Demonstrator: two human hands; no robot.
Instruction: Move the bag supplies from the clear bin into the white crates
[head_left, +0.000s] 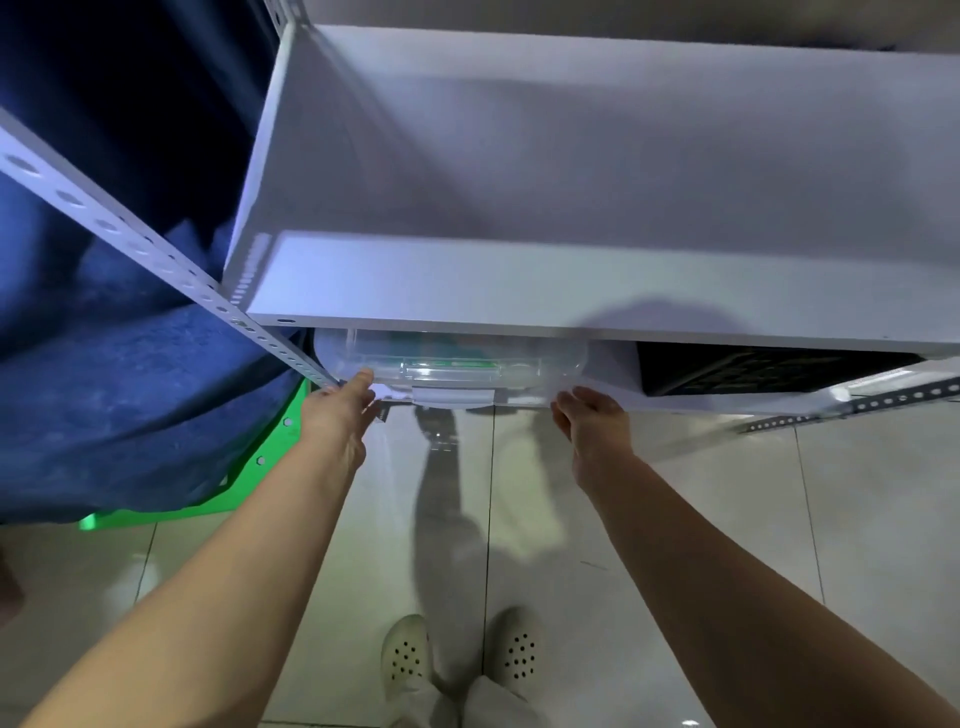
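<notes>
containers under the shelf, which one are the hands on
The clear bin on the left; left hand and right hand reach its front corners. The black crate to its right is untouched.

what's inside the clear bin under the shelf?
Through the lid of the clear bin, only blurred green and teal shapes show. The white shelf covers most of it, so the contents can't be identified. Both hands are at its front corners.

Bare arms, pale clogs, light trousers

Both forearms are uncovered, with no sleeves, watch or rings showing on the left hand (343, 410) or the right hand (592, 421). The person wears cream perforated clogs (514, 649) with clusters of round holes over the toes, and whitish trouser legs (488, 701) fall over their backs
</notes>
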